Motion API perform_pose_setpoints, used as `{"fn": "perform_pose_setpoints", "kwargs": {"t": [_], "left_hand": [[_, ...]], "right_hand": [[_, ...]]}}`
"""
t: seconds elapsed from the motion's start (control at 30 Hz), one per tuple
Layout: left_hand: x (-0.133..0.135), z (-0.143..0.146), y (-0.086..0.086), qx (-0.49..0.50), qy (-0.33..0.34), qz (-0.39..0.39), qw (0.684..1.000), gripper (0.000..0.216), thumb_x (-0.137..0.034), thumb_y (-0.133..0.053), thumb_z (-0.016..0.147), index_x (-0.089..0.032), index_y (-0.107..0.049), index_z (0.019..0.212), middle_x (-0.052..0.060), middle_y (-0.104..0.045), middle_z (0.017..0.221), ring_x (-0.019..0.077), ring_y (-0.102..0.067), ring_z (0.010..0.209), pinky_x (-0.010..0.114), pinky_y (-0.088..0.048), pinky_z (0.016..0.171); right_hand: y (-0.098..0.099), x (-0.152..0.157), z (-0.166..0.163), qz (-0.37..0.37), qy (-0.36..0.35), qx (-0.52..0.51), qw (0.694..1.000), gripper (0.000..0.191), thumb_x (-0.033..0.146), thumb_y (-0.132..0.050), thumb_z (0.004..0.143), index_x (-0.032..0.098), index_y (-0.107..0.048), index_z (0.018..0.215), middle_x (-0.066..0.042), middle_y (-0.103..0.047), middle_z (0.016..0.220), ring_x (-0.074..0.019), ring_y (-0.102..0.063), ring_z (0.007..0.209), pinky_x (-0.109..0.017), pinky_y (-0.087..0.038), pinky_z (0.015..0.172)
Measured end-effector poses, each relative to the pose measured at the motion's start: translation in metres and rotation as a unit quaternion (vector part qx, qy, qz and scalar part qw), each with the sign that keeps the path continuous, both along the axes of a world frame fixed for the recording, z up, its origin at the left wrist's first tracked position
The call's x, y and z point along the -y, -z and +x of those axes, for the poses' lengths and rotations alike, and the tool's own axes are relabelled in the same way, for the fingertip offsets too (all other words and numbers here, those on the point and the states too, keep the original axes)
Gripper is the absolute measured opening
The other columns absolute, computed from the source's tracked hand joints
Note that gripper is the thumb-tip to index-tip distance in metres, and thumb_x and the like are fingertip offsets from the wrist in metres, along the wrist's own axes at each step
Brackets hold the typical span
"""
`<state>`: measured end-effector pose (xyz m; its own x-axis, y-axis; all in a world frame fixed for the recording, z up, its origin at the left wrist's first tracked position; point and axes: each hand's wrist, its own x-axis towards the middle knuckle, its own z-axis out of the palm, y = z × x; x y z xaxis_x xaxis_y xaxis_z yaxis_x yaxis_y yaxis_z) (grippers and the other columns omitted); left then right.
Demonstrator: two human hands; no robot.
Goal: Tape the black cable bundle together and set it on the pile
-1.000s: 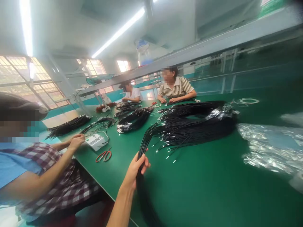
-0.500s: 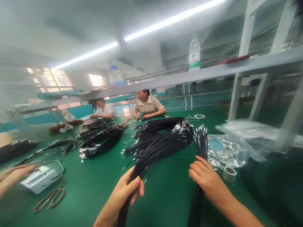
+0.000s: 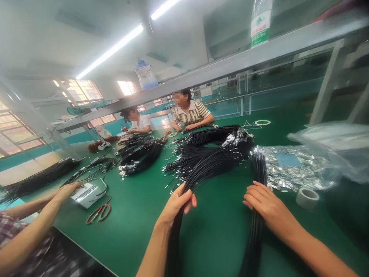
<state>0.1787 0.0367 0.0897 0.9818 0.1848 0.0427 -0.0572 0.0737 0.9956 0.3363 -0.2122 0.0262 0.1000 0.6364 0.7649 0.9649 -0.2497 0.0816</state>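
My left hand (image 3: pixel 181 204) is closed around a thick bundle of black cables (image 3: pixel 174 250), thumb on top. Beyond it, cable lengths fan out towards the pile of black cables (image 3: pixel 213 156) on the green table. With its fingers wrapped over them, my right hand (image 3: pixel 266 204) grips black cables (image 3: pixel 259 167) just below their silvery tips, which point away from me. Both held lengths run down out of the bottom of the view, so I cannot tell whether they join there.
Right of my hands lie a clear bag of small metal pieces (image 3: pixel 305 169) and a tape roll (image 3: pixel 307 199). Leftward are red-handled pliers (image 3: pixel 98 212), a white box (image 3: pixel 85 194) and a co-worker's arm (image 3: pixel 54 202). A shelf (image 3: pixel 227 50) crosses above; two people sit opposite.
My view has swung left and tilted, so the table's things appear further right and more of the co-worker beside me shows. Both hands keep their grip on the cables.
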Motion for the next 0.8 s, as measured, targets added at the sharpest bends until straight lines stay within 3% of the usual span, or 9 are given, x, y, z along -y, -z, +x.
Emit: {"fn": "perform_pose_setpoints", "kwargs": {"t": [0.23, 0.37, 0.53, 0.8], "left_hand": [[-0.001, 0.007, 0.033, -0.039, 0.027, -0.05, 0.998, 0.034, -0.044, -0.066, 0.084, -0.015, -0.05, 0.094, 0.0, -0.065, 0.067, 0.0023, -0.04, 0.041, 0.019, -0.027, 0.046], [-0.003, 0.006, 0.044, -0.057, 0.017, -0.078, 0.995, 0.043, -0.05, -0.07, 0.077, -0.017, -0.048, 0.091, 0.0, -0.065, 0.067, 0.0035, -0.04, 0.041, 0.019, -0.024, 0.042], [-0.003, 0.008, 0.048, -0.063, 0.015, -0.102, 0.993, 0.047, -0.052, -0.072, 0.073, -0.016, -0.049, 0.093, -0.001, -0.064, 0.065, 0.0033, -0.041, 0.041, 0.019, -0.029, 0.045], [-0.002, 0.009, 0.045, -0.055, 0.017, -0.132, 0.99, 0.046, -0.049, -0.073, 0.074, -0.017, -0.049, 0.094, -0.004, -0.062, 0.059, 0.0018, -0.037, 0.039, 0.022, -0.039, 0.056]], "right_hand": [[0.012, -0.006, -0.006, -0.038, -0.031, -0.012, 0.999, 0.024, 0.01, -0.038, 0.096, 0.015, -0.051, 0.076, -0.003, -0.052, 0.075, -0.0185, -0.057, 0.082, -0.047, -0.041, 0.099], [0.02, -0.002, -0.003, -0.039, -0.053, -0.011, 0.998, 0.026, 0.018, -0.035, 0.099, 0.016, -0.053, 0.08, -0.006, -0.057, 0.082, -0.0202, -0.058, 0.083, -0.047, -0.042, 0.097], [0.026, -0.001, -0.003, -0.034, -0.057, -0.018, 0.998, 0.027, 0.022, -0.034, 0.1, 0.016, -0.057, 0.087, -0.006, -0.059, 0.086, -0.0221, -0.059, 0.09, -0.048, -0.039, 0.1], [0.024, -0.016, -0.024, -0.021, -0.061, -0.016, 0.998, 0.026, 0.008, -0.034, 0.096, 0.013, -0.058, 0.087, -0.008, -0.057, 0.087, -0.0228, -0.055, 0.096, -0.049, -0.039, 0.1]]}}
